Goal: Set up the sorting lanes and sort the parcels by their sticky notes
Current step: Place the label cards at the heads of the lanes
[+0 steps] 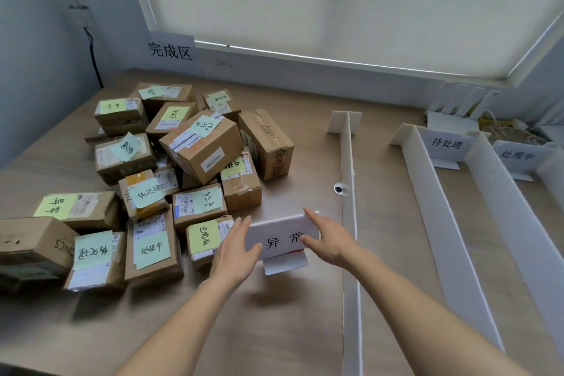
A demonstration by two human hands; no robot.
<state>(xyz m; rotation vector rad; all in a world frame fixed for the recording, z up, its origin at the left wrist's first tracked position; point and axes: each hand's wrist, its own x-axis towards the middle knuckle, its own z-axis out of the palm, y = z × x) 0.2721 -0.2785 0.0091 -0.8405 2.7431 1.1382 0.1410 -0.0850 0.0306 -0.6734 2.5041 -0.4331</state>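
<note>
Desk (pixel 274 330), wood-grain, carrying all items. Parcel heap (pixel 171 180): brown cartons with green and yellow sticky notes, piled unsorted at left. White divider boards: one long board (pixel 349 223) at centre, two more (pixel 433 207) to the right, forming lanes already marked by standing signs 待处理 (pixel 447 143) and 处理中 (pixel 517 156); wall sign 完成区 (pixel 171 50) behind the heap. Lane sign 异常 (pixel 282 238), white card on a folded foot, between heap and centre board, grasped at both ends: left hand (pixel 236 249) with fingers along its left edge, right hand (pixel 328 238) clasping its right end. Step judged: lane set-up, sorting not begun. Next move calls for standing the sign squarely, clear of parcels.
</note>
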